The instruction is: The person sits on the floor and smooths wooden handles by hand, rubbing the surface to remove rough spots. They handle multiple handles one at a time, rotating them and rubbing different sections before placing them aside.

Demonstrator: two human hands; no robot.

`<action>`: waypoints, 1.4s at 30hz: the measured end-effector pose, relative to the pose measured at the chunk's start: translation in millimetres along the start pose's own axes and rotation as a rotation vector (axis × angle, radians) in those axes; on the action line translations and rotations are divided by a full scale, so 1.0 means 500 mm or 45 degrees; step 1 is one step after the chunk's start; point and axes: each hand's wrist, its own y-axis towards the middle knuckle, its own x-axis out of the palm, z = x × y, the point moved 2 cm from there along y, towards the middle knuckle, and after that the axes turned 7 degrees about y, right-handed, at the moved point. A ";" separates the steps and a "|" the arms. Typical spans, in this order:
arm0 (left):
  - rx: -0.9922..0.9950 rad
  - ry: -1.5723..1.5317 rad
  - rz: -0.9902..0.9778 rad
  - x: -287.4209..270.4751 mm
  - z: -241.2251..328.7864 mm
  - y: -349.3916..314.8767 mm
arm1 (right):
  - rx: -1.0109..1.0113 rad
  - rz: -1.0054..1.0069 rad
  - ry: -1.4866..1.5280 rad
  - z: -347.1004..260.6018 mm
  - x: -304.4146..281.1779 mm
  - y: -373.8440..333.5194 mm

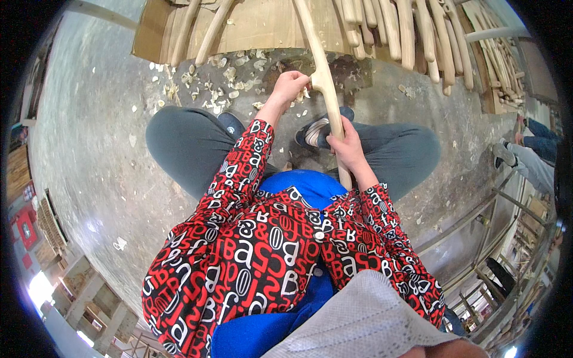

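Observation:
A long, pale wooden stick, slightly curved and with a short stub on its left side, stands between my knees. Its lower end meets the blue cloth at my waist; the upper end runs past the top of the view over cardboard. My right hand is wrapped round its lower part. At the side stub, my left hand is closed, fingertips pinched against the stub's end. Whatever small thing those fingers may hold is hidden.
Wood shavings litter the concrete floor ahead of my feet. Cardboard with two sticks on it lies beyond. Many similar sticks are heaped at the far right. Another person's legs show at the right edge.

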 end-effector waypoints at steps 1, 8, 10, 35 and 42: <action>-0.023 0.007 0.059 -0.009 -0.014 -0.001 | 0.080 -0.067 0.178 -0.009 0.000 0.001; 0.303 -0.264 0.035 0.010 0.047 -0.014 | 0.389 -0.642 1.935 -0.008 -0.036 -0.006; 0.469 -0.356 0.043 0.030 0.073 -0.032 | 0.369 -0.690 2.028 0.001 -0.032 -0.006; 0.871 0.728 0.391 0.045 0.154 -0.092 | 0.406 -0.670 2.209 -0.054 0.014 -0.007; 0.929 0.943 0.474 0.033 0.165 -0.099 | 0.350 -0.479 1.792 -0.083 0.040 -0.006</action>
